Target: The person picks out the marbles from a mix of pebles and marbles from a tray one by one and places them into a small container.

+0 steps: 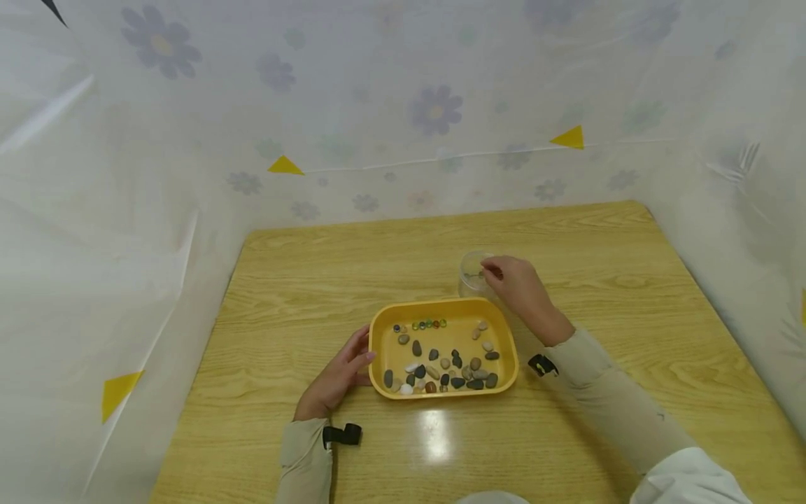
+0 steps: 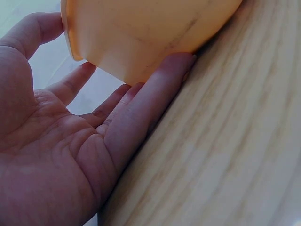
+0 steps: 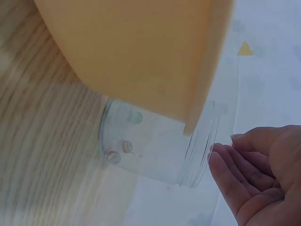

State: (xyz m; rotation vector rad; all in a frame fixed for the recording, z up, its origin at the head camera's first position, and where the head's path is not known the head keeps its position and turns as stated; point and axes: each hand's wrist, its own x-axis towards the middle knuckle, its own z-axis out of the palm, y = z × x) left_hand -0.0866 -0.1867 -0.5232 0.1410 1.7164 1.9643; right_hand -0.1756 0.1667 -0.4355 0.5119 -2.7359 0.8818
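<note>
A yellow plastic tub (image 1: pixel 453 309) holds many grey, brown and white pebbles (image 1: pixel 457 383) and a short row of glass marbles (image 1: pixel 429 324) near its far wall. My left hand (image 1: pixel 340 371) touches the tub's left side, thumb at the rim; in the left wrist view its fingers lie against the outer wall (image 2: pixel 141 33). Behind the tub stands a clear jar (image 1: pixel 471 285) with several marbles (image 3: pixel 127 146) in it. Over the jar's mouth is my right hand (image 1: pixel 519 287). In the right wrist view its thumb and fingertips are apart, with nothing visible between them.
The tub and jar stand on a wood-grain table (image 1: pixel 302 294). Pale flowered sheeting (image 1: pixel 378 105) with yellow triangular markers rises behind and at both sides. A white rounded object (image 1: pixel 491 498) shows at the near edge of the head view.
</note>
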